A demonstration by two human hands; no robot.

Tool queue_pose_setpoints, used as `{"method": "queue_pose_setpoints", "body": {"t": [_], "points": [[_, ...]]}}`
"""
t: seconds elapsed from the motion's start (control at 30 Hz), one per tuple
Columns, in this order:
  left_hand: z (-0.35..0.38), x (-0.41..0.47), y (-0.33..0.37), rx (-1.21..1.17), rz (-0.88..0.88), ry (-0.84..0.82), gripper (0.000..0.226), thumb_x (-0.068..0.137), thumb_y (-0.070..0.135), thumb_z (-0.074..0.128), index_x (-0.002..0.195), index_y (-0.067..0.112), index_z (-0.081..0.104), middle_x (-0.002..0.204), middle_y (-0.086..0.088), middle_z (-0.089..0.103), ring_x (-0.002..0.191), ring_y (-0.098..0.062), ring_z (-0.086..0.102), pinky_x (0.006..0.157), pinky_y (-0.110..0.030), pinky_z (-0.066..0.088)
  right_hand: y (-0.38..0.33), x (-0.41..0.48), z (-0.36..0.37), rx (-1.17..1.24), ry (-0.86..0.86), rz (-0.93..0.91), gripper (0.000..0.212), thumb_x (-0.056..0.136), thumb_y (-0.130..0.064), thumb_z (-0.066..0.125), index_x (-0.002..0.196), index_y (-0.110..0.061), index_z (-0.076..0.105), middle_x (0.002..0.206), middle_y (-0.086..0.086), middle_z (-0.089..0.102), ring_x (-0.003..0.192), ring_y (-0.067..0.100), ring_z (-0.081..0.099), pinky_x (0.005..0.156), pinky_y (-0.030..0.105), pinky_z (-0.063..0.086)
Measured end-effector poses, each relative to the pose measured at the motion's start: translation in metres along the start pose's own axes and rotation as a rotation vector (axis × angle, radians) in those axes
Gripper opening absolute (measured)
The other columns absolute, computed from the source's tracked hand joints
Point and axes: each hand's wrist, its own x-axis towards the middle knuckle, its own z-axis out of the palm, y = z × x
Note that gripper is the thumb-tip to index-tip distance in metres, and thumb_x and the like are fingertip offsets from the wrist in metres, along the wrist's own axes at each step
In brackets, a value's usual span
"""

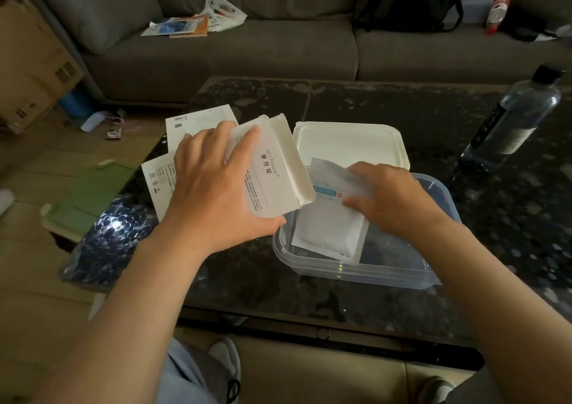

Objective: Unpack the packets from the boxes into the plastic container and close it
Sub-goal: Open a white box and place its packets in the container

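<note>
My left hand (213,186) grips a white box (275,168) with printed text, tilted, its open flap end turned toward the clear plastic container (433,267) on the dark table. My right hand (393,199) pinches white packets (331,224) with a blue label, holding them over and partly inside the container. The container's white lid (349,142) lies flat just behind it. Two more flat white boxes (198,128) lie on the table behind and under my left hand.
A clear water bottle (513,121) stands at the table's right. A dark shiny bag (108,239) sits at the table's left edge, a green tray (83,202) on the floor beside it. A grey sofa (278,53) with papers, a backpack and a bottle runs behind the table.
</note>
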Motion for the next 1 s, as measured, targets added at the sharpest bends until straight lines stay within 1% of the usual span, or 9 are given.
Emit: {"method": "queue_pose_setpoints", "body": {"t": [0.07,0.2,0.33,0.43,0.57,0.63,0.77,0.87,1.0], "points": [[0.001,0.000,0.000,-0.003,0.012,0.009,0.120,0.054,0.077,0.072,0.152,0.020,0.033,0.150,-0.013,0.040,0.132,-0.036,0.033,0.113,-0.061,0.032,0.000,-0.002,0.004,-0.195,-0.039,-0.040,0.057,0.093,-0.041,0.065,0.144,-0.031,0.042,0.131,0.004,0.059,0.111,0.026,0.061,0.091,0.040,0.052],[0.000,0.000,0.000,-0.018,0.015,0.019,0.118,0.055,0.076,0.073,0.152,0.021,0.033,0.150,-0.013,0.040,0.133,-0.035,0.033,0.113,-0.060,0.032,-0.001,-0.005,0.008,-0.291,-0.167,-0.112,0.071,0.091,-0.050,0.064,0.151,-0.040,0.027,0.140,0.001,0.051,0.123,0.026,0.055,0.100,0.042,0.048],[0.001,-0.001,0.003,-0.023,0.020,0.016,0.118,0.054,0.077,0.072,0.151,0.022,0.033,0.150,-0.013,0.040,0.132,-0.034,0.033,0.113,-0.059,0.032,-0.005,-0.007,0.010,-0.407,-0.174,-0.137,0.083,0.087,-0.058,0.064,0.153,-0.043,0.016,0.137,0.003,0.047,0.121,0.026,0.056,0.094,0.041,0.053],[0.002,-0.002,0.003,-0.033,0.036,0.022,0.117,0.054,0.076,0.073,0.150,0.022,0.033,0.149,-0.013,0.041,0.131,-0.032,0.030,0.112,-0.060,0.032,-0.010,-0.009,0.011,-0.479,-0.093,-0.159,0.084,0.084,-0.058,0.068,0.152,-0.041,0.020,0.137,0.005,0.042,0.121,0.026,0.054,0.087,0.040,0.057],[0.002,-0.003,0.003,-0.038,0.050,0.029,0.116,0.054,0.074,0.075,0.149,0.021,0.035,0.148,-0.013,0.042,0.129,-0.030,0.030,0.111,-0.060,0.033,-0.014,-0.011,0.018,-0.451,-0.110,-0.176,0.070,0.082,-0.057,0.070,0.143,-0.035,0.043,0.137,0.004,0.041,0.123,0.024,0.049,0.093,0.042,0.056],[0.002,-0.003,0.003,-0.043,0.053,0.028,0.116,0.054,0.074,0.075,0.149,0.020,0.036,0.148,-0.014,0.042,0.129,-0.030,0.031,0.111,-0.059,0.033,-0.013,-0.012,0.021,-0.417,-0.150,-0.167,0.068,0.082,-0.058,0.070,0.141,-0.034,0.047,0.139,0.004,0.040,0.124,0.024,0.047,0.097,0.042,0.054],[0.002,-0.003,0.002,-0.051,0.052,0.025,0.115,0.055,0.074,0.074,0.149,0.022,0.035,0.147,-0.012,0.042,0.129,-0.030,0.032,0.110,-0.059,0.034,-0.008,-0.011,0.030,-0.315,-0.248,-0.192,0.072,0.081,-0.060,0.069,0.145,-0.036,0.046,0.152,0.002,0.031,0.134,0.027,0.044,0.109,0.045,0.042],[0.003,-0.002,0.003,-0.053,0.052,0.022,0.116,0.055,0.075,0.074,0.149,0.022,0.034,0.147,-0.012,0.041,0.129,-0.029,0.030,0.110,-0.058,0.034,-0.001,-0.006,0.039,-0.196,-0.393,-0.220,0.077,0.083,-0.059,0.068,0.150,-0.041,0.036,0.163,-0.005,0.021,0.145,0.028,0.034,0.117,0.046,0.032],[0.006,-0.003,0.005,-0.053,0.063,0.007,0.116,0.054,0.074,0.074,0.149,0.021,0.033,0.148,-0.012,0.041,0.130,-0.030,0.029,0.110,-0.058,0.033,0.006,-0.001,0.048,-0.260,-0.432,-0.317,0.074,0.090,-0.047,0.067,0.153,-0.040,0.029,0.159,-0.004,0.031,0.145,0.024,0.034,0.117,0.043,0.029]]}}
